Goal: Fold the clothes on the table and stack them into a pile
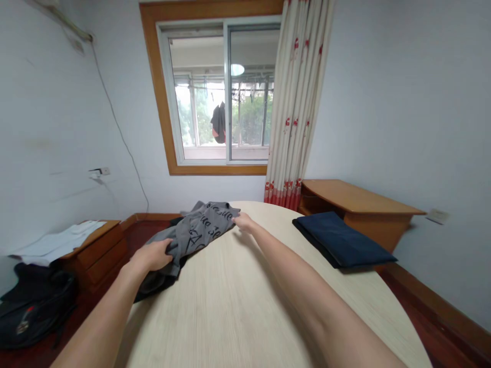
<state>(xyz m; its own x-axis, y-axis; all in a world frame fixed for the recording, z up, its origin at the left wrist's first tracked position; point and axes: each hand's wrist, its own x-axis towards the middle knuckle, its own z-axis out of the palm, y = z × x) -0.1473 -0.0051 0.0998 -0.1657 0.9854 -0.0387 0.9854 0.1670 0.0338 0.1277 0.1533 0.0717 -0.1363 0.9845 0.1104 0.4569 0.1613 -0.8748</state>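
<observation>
Right hand (242, 223) reaches well forward, thumb and fingers pinched together on the far right corner of the grey cloth (203, 230). Left hand (157, 254) is closed on its near end, thumb on top; the fingertips are partly lost in the folds, so how deep that hold goes I cannot tell. Between them the cloth lies bunched and slanted along the left edge of the surface (222, 317), black lettering facing up, creases running through it. Some dark fabric (157, 283) shows beneath its near end, by the rim; whether it is part of the same piece is unclear.

As I judge it, the step in hand is taking hold of the cloth at two spots and drawing it straight, with the flattening not yet done. A next move would call for both pinches to stay firm, an even pull apart, and enough lift at the near end to bring the dark fabric in from the edge, since its weight could drag the rest off.

Farther out, a folded navy stack (341, 237) sits on the right of the surface, well apart from both hands. Beyond it stands a wooden desk (356, 194).
</observation>
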